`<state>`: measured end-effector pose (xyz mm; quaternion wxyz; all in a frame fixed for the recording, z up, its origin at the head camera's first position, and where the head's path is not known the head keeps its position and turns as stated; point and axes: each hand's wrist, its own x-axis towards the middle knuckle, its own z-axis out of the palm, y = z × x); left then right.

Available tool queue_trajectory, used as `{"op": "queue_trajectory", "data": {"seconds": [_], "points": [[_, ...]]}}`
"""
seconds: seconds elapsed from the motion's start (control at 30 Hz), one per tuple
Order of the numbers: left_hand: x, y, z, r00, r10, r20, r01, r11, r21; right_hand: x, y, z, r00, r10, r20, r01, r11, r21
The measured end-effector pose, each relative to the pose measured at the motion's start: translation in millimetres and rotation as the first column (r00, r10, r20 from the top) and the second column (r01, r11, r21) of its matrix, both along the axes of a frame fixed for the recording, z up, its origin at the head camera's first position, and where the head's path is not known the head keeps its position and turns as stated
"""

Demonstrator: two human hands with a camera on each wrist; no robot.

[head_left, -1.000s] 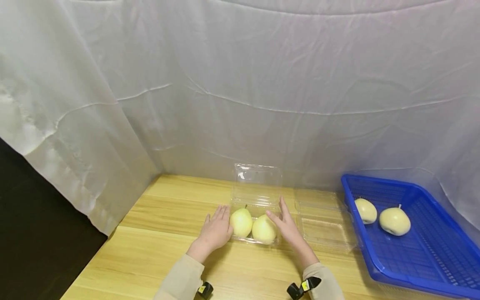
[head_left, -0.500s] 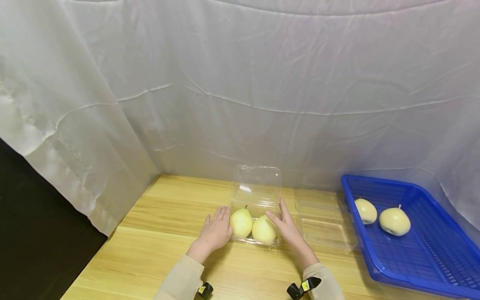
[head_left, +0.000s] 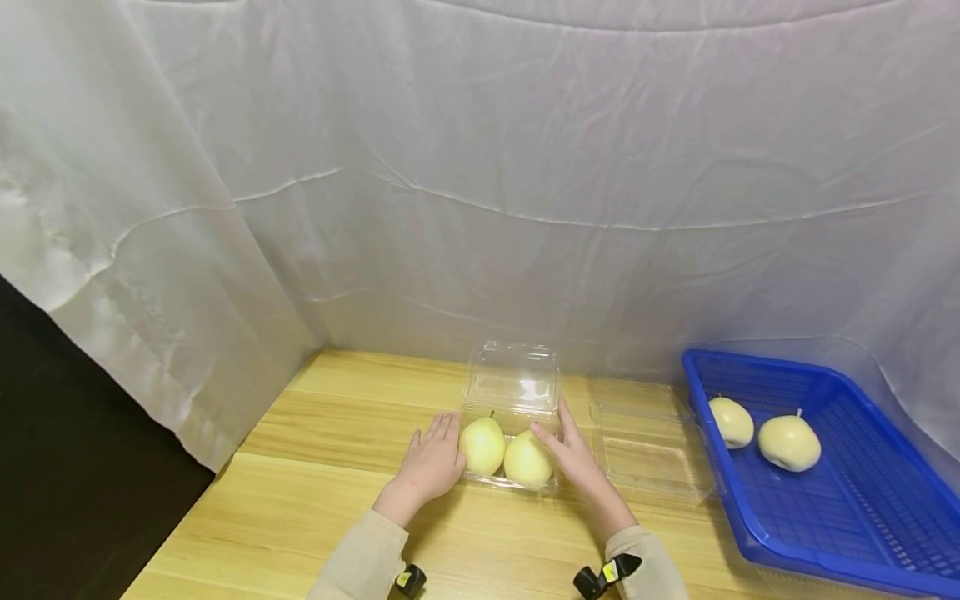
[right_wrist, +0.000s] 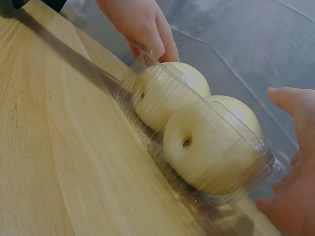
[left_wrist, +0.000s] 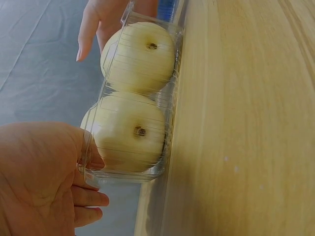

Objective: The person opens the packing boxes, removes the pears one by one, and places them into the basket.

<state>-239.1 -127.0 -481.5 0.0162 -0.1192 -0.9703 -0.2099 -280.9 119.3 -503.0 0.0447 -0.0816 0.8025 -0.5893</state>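
Observation:
Two pale yellow pears, a left one (head_left: 482,446) and a right one (head_left: 528,457), sit side by side in a clear plastic clamshell box (right_wrist: 147,129). Behind them its clear lid (head_left: 513,377) stands raised. My left hand (head_left: 429,463) holds the box's left wall: in the left wrist view the thumb (left_wrist: 92,156) shows through the plastic, and the other fingers lie outside. At the right end is my right hand (head_left: 576,454), fingers extended along the side. Its thumb (right_wrist: 284,98) stands apart from the right pear in the right wrist view.
Right of the box lies another clear clamshell (head_left: 651,446) on the wooden table (head_left: 315,517). A blue basket (head_left: 757,542) holds two pale yellow fruits (head_left: 790,442) farther right. A pale curtain (head_left: 465,183) hangs behind the table.
The lid's top edge has sunk lower in the head view and looks narrower as the lid tilts. Both hands and the pears have stayed about where they were.

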Motion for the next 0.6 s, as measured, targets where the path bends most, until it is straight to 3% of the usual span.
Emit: {"op": "queue_trajectory", "data": {"seconds": [0.6], "points": [[0.8, -1.2, 0.9, 1.000, -0.010, 0.010, 0.010, 1.000, 0.010, 3.6, -0.8, 1.2, 0.998, 0.003, 0.060, -0.004, 1.000, 0.019]]}}
